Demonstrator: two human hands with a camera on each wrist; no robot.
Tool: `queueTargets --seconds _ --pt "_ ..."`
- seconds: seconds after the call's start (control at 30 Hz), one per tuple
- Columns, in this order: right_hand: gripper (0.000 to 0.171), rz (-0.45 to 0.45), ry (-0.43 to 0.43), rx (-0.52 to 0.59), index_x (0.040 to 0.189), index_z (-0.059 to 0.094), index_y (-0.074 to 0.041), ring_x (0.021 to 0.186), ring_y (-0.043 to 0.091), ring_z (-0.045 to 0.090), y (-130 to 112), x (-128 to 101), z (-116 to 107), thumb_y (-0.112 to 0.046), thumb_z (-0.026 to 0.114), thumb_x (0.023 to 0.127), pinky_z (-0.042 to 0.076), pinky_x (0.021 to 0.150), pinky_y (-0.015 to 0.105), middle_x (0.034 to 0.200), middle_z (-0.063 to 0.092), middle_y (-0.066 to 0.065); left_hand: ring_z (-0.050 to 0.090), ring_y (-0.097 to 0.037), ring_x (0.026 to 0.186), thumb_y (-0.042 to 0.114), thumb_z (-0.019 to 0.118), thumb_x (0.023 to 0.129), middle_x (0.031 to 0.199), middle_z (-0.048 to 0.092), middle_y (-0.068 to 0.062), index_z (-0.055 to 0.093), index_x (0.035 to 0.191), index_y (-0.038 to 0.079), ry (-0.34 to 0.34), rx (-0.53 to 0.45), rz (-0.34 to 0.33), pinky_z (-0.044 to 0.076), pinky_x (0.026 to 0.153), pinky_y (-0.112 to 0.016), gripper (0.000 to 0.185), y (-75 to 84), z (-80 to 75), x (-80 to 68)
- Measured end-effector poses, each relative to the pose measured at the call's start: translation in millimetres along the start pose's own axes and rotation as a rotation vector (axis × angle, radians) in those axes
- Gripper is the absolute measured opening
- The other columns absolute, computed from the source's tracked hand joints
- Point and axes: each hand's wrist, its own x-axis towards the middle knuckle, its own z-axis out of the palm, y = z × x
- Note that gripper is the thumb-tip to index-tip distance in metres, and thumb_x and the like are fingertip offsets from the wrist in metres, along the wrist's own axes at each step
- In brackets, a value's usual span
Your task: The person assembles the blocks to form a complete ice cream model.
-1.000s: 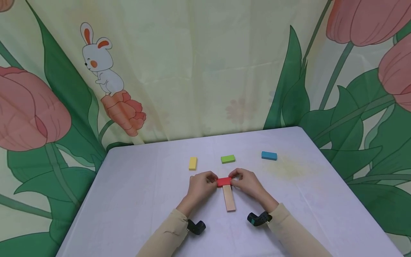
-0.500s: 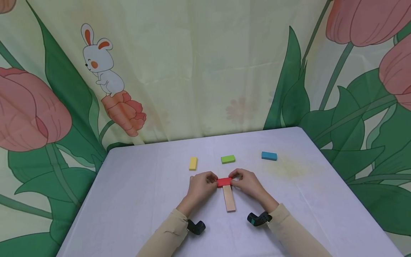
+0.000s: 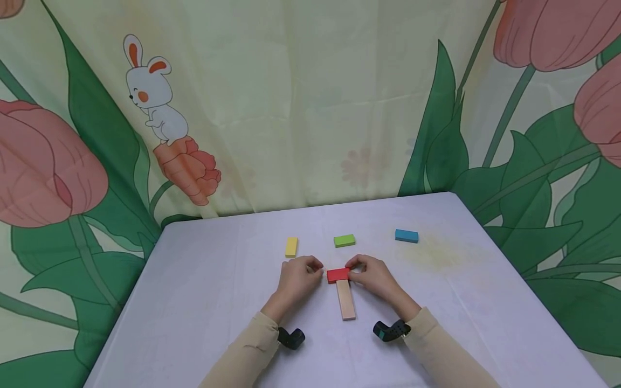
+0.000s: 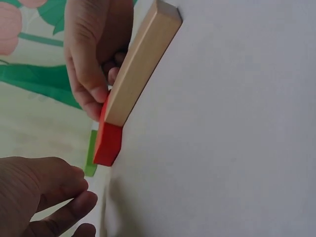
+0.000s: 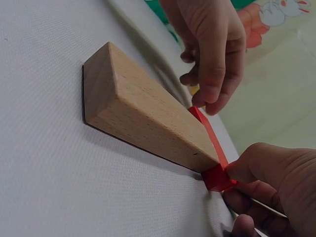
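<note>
A red block (image 3: 336,276) lies crosswise on the white cloth, its near long side against the end of a longer plain wooden block (image 3: 346,300); together they form a T. My right hand (image 3: 377,277) pinches the red block's right end between thumb and finger. Just off the opposite end, my left hand (image 3: 296,280) has loosely bent fingers with nothing in them. A small gap shows between the left fingertips (image 4: 79,180) and the red block (image 4: 108,143) in the left wrist view.
Farther back on the table (image 3: 218,280) lie a yellow block (image 3: 291,247), a green block (image 3: 344,241) and a blue block (image 3: 406,235). Behind the table's far edge hangs a curtain (image 3: 310,108) printed with tulips and a rabbit. Both wrists carry black cameras.
My left hand has let go of the red block's left end and drawn slightly left. The right hand keeps its place, and the blocks are nearly unmoved.
</note>
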Motion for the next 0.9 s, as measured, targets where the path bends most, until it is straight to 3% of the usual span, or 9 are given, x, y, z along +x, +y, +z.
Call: queueTargets --seconds 0.1,0.27,0.43,0.6,0.9 --pt "0.019 -0.001 -0.002 -0.003 0.109 0.073 -0.015 0.086 0.019 0.053 0 0 0 -0.015 0.074 0.090 0.045 0.069 0.028 0.107 0.070 0.003 0.060 -0.013 0.077 0.024 0.075 0.093 0.086 0.072 0.010 0.078 0.097 0.021 0.045 0.029 -0.012 0.042 0.087 -0.041 0.007 -2.8 -11.5 6.4" --pt "0.019 -0.007 0.000 -0.004 0.109 0.073 -0.015 0.085 0.019 0.053 0 0 0 -0.014 0.074 0.090 0.045 0.068 0.028 0.106 0.070 0.002 0.069 -0.019 0.087 0.023 0.072 0.093 0.089 0.076 0.007 0.078 0.097 0.019 0.139 0.101 0.030 0.048 0.090 -0.045 0.009 -12.7 -35.9 22.0" --pt "0.019 -0.008 -0.001 0.000 0.109 0.073 -0.014 0.083 0.020 0.053 1 0 -1 -0.014 0.074 0.090 0.045 0.067 0.028 0.105 0.070 0.003 0.068 -0.020 0.084 0.024 0.071 0.093 0.090 0.076 0.006 0.078 0.098 0.017 0.170 0.091 0.003 0.049 0.083 -0.043 0.011 -24.2 -52.6 34.2" --pt "0.019 -0.006 -0.002 0.006 0.109 0.074 -0.015 0.084 0.019 0.053 1 0 -1 -0.013 0.074 0.090 0.045 0.068 0.029 0.106 0.070 0.002 0.065 -0.019 0.082 0.024 0.070 0.093 0.093 0.076 0.003 0.077 0.100 0.015 0.164 0.100 -0.073 0.047 0.075 -0.036 0.014 -33.6 -56.7 41.3" --pt "0.019 0.000 -0.001 0.007 0.109 0.074 -0.015 0.086 0.020 0.053 -1 -1 0 -0.013 0.074 0.090 0.046 0.068 0.029 0.107 0.070 0.002 0.065 -0.021 0.087 0.022 0.073 0.093 0.095 0.074 -0.002 0.076 0.102 0.011 0.149 0.100 -0.179 0.051 0.080 -0.038 0.014 -43.6 -50.4 45.6"
